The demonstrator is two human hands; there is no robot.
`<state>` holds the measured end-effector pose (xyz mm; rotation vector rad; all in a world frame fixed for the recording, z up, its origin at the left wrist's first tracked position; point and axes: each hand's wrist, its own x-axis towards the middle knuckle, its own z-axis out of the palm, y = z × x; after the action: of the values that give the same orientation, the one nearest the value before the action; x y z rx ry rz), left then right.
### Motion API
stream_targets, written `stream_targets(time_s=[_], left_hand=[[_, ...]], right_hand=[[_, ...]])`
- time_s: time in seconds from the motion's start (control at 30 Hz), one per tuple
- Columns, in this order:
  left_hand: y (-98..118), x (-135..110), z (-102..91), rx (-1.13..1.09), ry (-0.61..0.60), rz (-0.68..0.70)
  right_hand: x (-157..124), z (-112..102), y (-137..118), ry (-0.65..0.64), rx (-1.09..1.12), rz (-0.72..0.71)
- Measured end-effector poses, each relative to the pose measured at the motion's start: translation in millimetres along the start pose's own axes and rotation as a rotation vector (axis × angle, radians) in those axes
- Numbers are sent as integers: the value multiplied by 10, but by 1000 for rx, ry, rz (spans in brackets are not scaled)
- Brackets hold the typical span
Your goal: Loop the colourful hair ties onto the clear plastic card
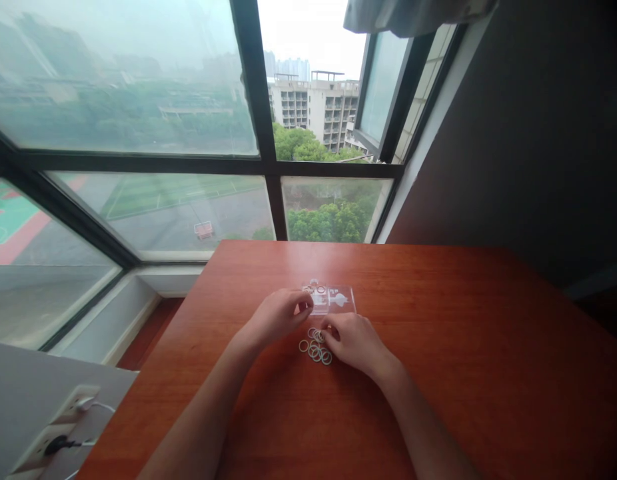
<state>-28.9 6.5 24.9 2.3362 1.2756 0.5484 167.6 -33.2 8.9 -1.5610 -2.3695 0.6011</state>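
A small clear plastic box [346, 309] lies on the table, with a white print on its right half. A few rings [321, 290] show at its left half. My left hand [283, 312] is at the box's left side, fingers curled and fingertips together over its edge; what they hold, if anything, is hidden. In front of the box several pale thin rings [314, 351] lie in a loose, overlapping pile. My right hand [357, 340] comes in from the right, its thumb and forefinger closed on a ring at the upper right of the pile.
The reddish-brown wooden table [463, 347] stands against a dark-framed window [273, 170], with one pane open at upper right. Plugs [58, 445] and white cords sit in wall sockets at lower left. A curtain [413, 15] hangs at the top. A dark wall rises on the right.
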Motion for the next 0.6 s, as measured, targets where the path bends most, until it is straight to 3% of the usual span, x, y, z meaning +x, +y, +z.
stream_targets(time_s=[0.4,0.6], left_hand=[[132,-85,34,173,-175,-81],[222,-66,116,298,-227,-34]], right_hand=[[0,-7,-30,-29,46,11],[-5,39,1,-31,32,-29]])
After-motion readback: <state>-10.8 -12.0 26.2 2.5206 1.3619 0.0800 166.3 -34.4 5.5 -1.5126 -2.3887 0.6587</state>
